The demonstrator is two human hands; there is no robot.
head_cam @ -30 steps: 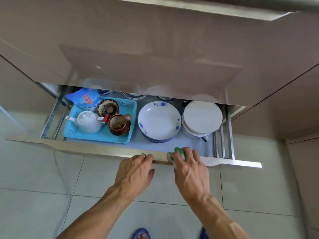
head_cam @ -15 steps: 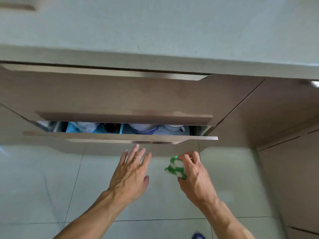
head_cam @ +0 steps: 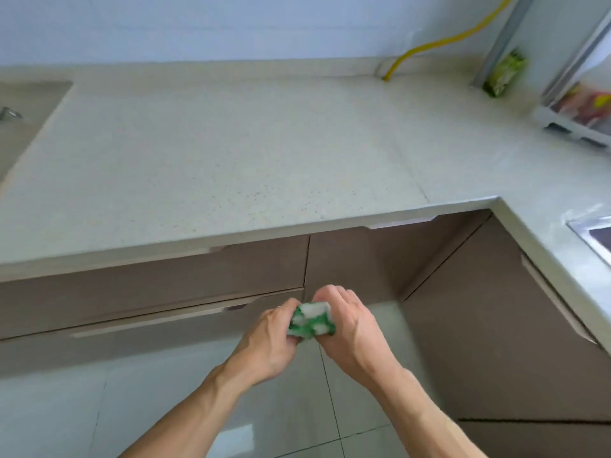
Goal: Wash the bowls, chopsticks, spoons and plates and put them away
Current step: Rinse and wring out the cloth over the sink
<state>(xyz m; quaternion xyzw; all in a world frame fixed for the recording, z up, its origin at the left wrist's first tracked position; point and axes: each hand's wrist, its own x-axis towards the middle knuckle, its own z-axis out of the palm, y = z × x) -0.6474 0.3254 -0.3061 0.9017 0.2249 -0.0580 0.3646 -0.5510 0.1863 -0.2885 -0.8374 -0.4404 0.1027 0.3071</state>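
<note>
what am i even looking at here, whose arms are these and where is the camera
There is no machine here: these are a person's two bare arms, filmed by a wide-angle camera worn on their head, looking forward and down. The left hand and right hand together grip a green and white cloth in front of brown drawers. Above lies a pale speckled countertop. At its back right are a yellow hose and a green packet; part of a sink shows at the far left.
</note>
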